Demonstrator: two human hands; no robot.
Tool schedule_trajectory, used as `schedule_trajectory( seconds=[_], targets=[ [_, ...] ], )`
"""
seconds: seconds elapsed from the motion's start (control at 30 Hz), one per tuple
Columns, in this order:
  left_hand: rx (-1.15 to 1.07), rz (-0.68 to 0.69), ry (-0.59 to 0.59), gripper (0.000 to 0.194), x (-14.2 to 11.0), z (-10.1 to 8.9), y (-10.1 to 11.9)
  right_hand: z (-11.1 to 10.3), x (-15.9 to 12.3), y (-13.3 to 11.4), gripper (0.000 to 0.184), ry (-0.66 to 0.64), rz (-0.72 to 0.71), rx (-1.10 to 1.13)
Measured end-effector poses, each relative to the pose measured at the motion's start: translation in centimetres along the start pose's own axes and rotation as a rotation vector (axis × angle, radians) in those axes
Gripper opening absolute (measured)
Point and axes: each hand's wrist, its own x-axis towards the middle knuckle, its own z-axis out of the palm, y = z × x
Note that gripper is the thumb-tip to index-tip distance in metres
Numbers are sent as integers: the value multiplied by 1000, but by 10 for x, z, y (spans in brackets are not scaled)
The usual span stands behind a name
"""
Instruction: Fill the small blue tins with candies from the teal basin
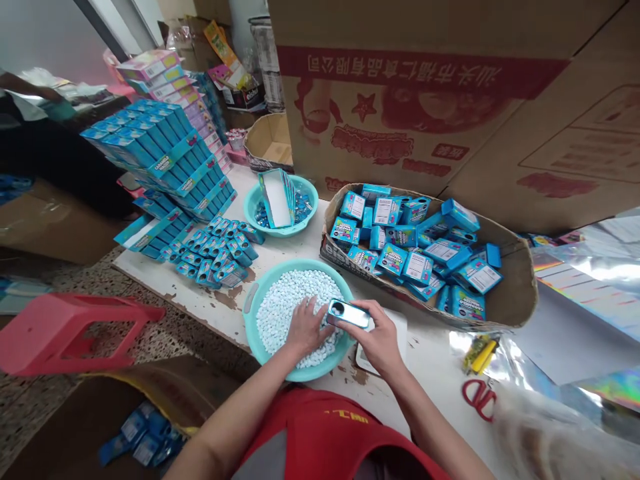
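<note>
My right hand [377,335] grips a small blue candy box [349,313] near the right rim of a turquoise basin [251,333]. The box is tilted, with a round hole in its end facing left. Small white candies [285,300] fill much of the basin. My left hand [306,329] rests on the candies with its fingers spread, its fingertips close to the box; whether any candies lie under the fingers is hidden. Partly behind my right hand lies a white flat device, perhaps a scale [401,333].
A cut-down carton [520,267] of blue boxes stands right. Small blue boxes [220,250] sit left, beside stacked display trays [175,160]. Behind is a second basin [310,217] with flat cards. Red scissors [479,399] lie right; a red stool [50,333] stands left. A person [50,140] is far left.
</note>
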Motion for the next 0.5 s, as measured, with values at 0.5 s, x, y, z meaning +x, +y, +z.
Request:
schedule_trajectory(
  seconds=[0.5],
  targets=[
    [-1472, -660, 320, 29, 44, -66, 9, 40, 7, 23, 27, -142, -38, -301]
  ],
)
